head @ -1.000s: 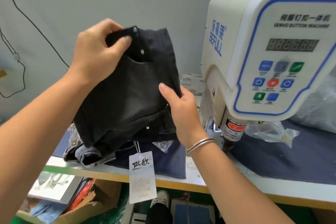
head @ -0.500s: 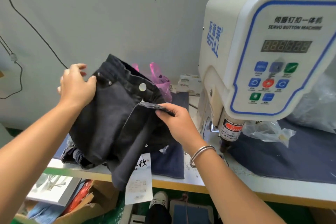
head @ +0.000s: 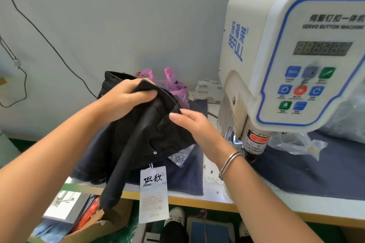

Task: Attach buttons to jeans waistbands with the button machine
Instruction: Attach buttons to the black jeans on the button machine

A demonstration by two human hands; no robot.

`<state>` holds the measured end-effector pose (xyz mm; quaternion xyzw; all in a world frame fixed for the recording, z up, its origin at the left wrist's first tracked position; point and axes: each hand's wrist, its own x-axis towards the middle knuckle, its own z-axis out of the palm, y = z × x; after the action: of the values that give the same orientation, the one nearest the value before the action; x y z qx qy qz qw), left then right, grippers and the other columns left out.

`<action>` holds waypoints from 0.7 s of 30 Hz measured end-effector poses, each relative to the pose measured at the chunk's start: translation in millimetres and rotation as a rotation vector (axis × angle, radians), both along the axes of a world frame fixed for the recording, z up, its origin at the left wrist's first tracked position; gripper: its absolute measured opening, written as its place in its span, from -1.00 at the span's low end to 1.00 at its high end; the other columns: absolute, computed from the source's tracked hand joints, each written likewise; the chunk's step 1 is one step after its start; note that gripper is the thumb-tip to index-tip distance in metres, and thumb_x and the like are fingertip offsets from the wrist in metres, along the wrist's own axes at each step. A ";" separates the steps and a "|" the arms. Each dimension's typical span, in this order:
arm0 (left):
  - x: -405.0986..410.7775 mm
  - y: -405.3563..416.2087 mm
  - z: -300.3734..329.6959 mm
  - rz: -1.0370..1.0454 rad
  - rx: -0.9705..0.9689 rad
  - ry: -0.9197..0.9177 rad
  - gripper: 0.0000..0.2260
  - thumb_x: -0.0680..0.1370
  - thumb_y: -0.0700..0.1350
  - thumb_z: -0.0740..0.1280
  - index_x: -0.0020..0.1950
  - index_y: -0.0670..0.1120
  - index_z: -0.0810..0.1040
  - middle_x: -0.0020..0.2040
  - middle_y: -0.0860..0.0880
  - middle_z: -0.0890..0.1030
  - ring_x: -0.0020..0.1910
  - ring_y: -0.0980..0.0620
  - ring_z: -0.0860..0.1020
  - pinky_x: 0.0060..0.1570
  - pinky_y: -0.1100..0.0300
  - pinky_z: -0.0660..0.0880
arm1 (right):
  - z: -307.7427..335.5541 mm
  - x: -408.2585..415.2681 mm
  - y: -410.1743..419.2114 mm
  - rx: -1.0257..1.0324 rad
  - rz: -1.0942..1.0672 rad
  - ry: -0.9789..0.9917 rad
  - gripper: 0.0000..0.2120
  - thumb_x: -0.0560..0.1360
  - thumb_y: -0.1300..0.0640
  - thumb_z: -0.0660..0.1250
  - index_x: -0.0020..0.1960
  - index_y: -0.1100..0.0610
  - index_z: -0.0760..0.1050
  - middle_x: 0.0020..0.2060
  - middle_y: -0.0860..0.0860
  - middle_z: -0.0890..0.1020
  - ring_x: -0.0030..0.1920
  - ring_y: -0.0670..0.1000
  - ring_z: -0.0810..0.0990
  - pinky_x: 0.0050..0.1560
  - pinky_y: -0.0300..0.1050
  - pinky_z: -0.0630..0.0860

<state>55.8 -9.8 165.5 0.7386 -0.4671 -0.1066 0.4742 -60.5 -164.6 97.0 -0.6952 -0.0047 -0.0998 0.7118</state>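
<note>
1. Jeans (head: pixel 146 130): black denim, bunched in the middle of the frame above the table's (head: pixel 197 197) front edge, with one dark fold hanging down past it. A small metal rivet (head: pixel 155 152) shows on the lower part.
2. My left hand (head: pixel 126 97) grips the upper fold of the jeans, fingers curled over the cloth.
3. My right hand (head: pixel 194 124), a metal bangle (head: pixel 230 162) on its wrist, rests against the right side of the jeans; whether its fingers pinch the fabric I cannot tell.
4. A white hang tag (head: pixel 153 193) dangles below the jeans, printed with two black Chinese characters, "JEANS" and "XS".
5. The button machine (head: pixel 292 61) fills the right of the frame; I read "BEFULL" in blue on its side and "SERVO BUTTON MACHINE" on its front panel.
6. A label near its lower shaft says "TAKE CARE".
</note>
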 end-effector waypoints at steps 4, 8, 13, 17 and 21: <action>4.9 -0.5 8.4 0.159 -0.123 0.187 -0.85 0.60 -0.24 0.22 -0.13 -0.16 0.54 -0.26 -0.07 0.57 -0.23 -0.01 0.54 -0.15 0.16 0.45 | -8.8 -2.9 0.8 -0.270 -0.075 0.099 -0.67 0.40 -0.04 0.47 0.14 0.01 0.58 -0.01 -0.10 0.69 0.04 -0.12 0.65 0.10 -0.13 0.59; 8.2 0.1 18.8 0.231 -0.266 0.234 -0.82 0.61 -0.19 0.23 -0.17 -0.11 0.55 -0.39 0.07 0.63 -0.39 0.14 0.60 -0.35 0.35 0.51 | -0.3 5.9 6.8 -0.251 -0.356 -0.010 -0.87 0.43 0.14 0.45 -0.02 0.11 0.62 -0.14 0.03 0.70 -0.05 0.05 0.67 0.03 0.14 0.60; 9.9 -3.1 35.7 0.209 -0.486 0.367 -0.76 0.60 -0.05 0.23 -0.18 -0.05 0.62 -0.30 0.00 0.66 -0.31 0.04 0.63 -0.30 0.25 0.56 | 20.3 12.4 26.9 -0.312 -0.790 -0.412 -0.74 0.44 0.22 0.34 0.07 -0.02 0.44 0.04 -0.06 0.50 0.12 -0.01 0.48 0.20 0.03 0.44; 10.9 -0.2 42.3 0.159 -0.578 0.526 -0.74 0.56 0.03 0.26 -0.21 -0.02 0.68 -0.23 -0.01 0.66 -0.25 0.02 0.65 -0.20 0.20 0.59 | 2.0 1.0 38.4 -0.670 -0.889 -0.573 -0.79 0.45 0.03 0.27 0.05 0.00 0.57 0.10 -0.14 0.43 0.20 -0.10 0.35 0.23 -0.10 0.19; 3.4 -2.1 38.0 0.105 -0.603 0.587 -0.64 0.58 0.03 0.21 -0.29 -0.03 0.69 -0.28 0.00 0.66 -0.29 0.03 0.63 -0.20 0.22 0.59 | -9.8 0.3 41.2 -0.791 -0.665 -0.277 -0.55 0.46 -0.29 0.12 0.23 -0.12 0.49 0.05 -0.21 0.44 0.17 -0.15 0.31 0.22 -0.03 0.12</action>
<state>59.2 -12.0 203.4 0.5280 -0.2843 -0.1469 0.7866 -60.1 -123.4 87.2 -0.8547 0.0848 -0.4013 0.3182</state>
